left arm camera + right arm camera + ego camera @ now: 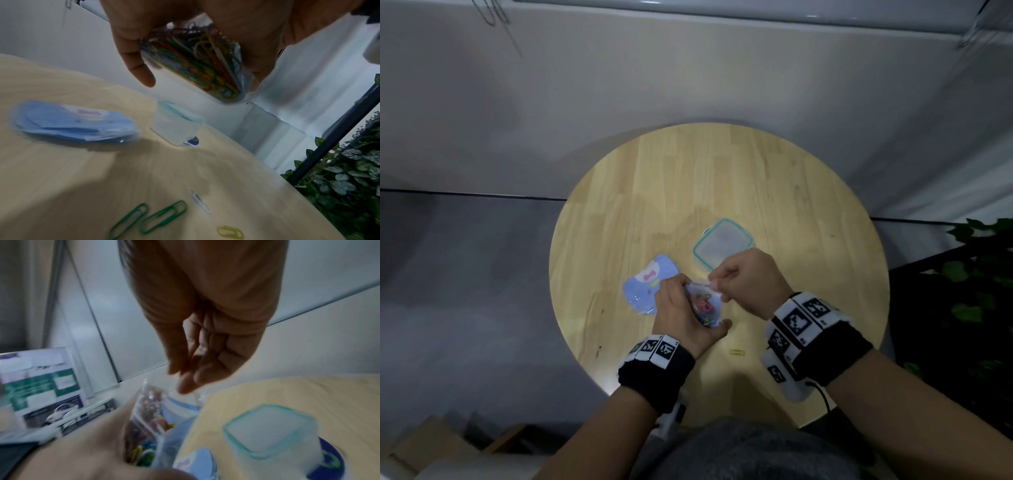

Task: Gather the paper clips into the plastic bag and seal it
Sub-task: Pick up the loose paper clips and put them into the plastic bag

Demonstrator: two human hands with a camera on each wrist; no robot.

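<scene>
Plastic bag (703, 306) between both hands

Round wooden table (722, 192) against pale wall panels (688, 68) — grey floor (465, 274), leafy plant (983, 274) right.

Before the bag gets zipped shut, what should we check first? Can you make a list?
1. Left hand holds the bag: ok.
2. Right hand pinches the bag's top: ok.
3. All clips inside: not ok. Two green clips, a white clip and a yellow clip lie on the table.
4. Bag mouth open enough for more clips: cannot tell.
5. Box and blue packet out of the way: ok.
</scene>
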